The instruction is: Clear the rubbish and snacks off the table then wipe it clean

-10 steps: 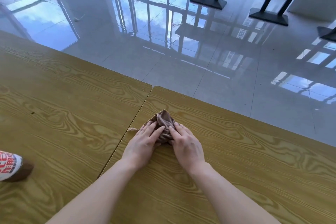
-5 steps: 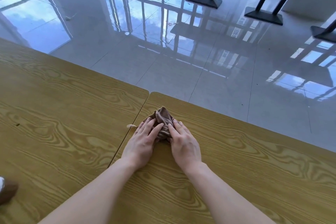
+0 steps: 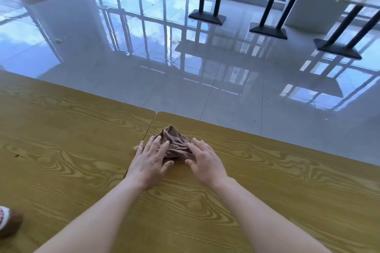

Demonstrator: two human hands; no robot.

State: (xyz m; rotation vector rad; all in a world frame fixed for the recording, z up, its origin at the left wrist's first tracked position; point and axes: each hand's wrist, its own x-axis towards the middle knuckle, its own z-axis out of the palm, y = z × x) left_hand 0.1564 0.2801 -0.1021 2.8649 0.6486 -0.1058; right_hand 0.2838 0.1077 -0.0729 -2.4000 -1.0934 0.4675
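A crumpled brown cloth (image 3: 174, 146) lies on the wood-grain table (image 3: 267, 181), just right of the seam between two tabletops and close to the far edge. My left hand (image 3: 151, 160) lies flat with straight fingers pressing the cloth's left side. My right hand (image 3: 205, 160) lies flat on the cloth's right side, fingers spread. A thin loop of the cloth sticks out at the left, by my left hand's fingertips.
At the lower left edge a brown bottle with a red-and-white label (image 3: 8, 222) lies partly out of view. The second tabletop (image 3: 61, 139) adjoins on the left. Beyond the table's far edge is a glossy tiled floor with black table bases (image 3: 206, 16).
My two hands have spread apart on the cloth, flattening it wider. The head camera has tilted up, showing more of the floor and the tables beyond.
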